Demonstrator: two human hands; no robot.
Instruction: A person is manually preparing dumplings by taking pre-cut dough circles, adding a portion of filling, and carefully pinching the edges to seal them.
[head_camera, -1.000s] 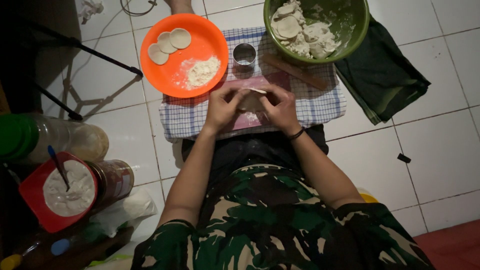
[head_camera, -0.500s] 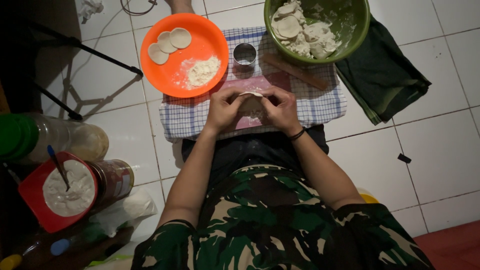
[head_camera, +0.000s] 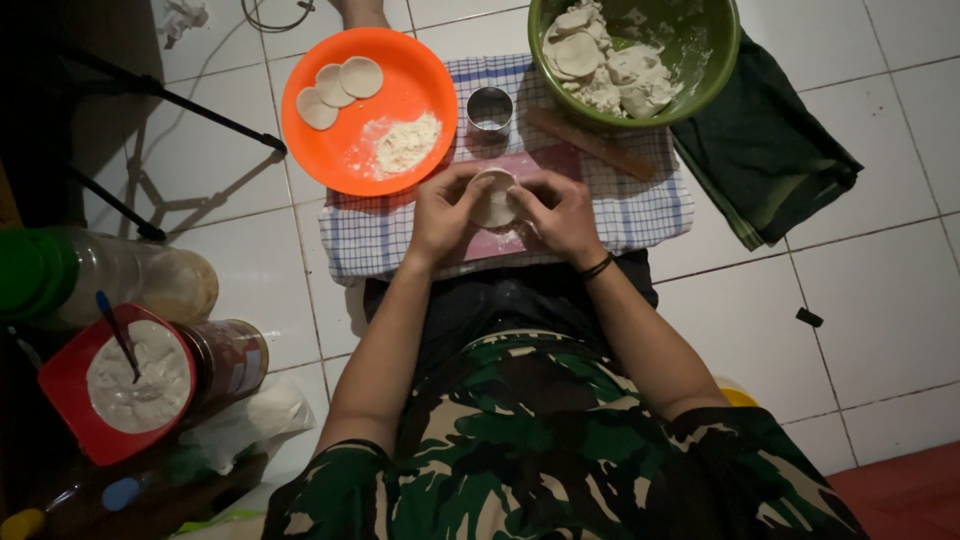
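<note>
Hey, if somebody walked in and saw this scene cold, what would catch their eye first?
Probably the bright orange plate at upper left, holding three dough rounds and a flour heap. Next, the green bowl of dough pieces at the top. In the centre, the left hand and right hand together hold a dough round over the checked cloth.

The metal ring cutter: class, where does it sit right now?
In the head view, the metal ring cutter stands on the checked cloth, between the orange plate and the green bowl, beyond both hands.
</note>
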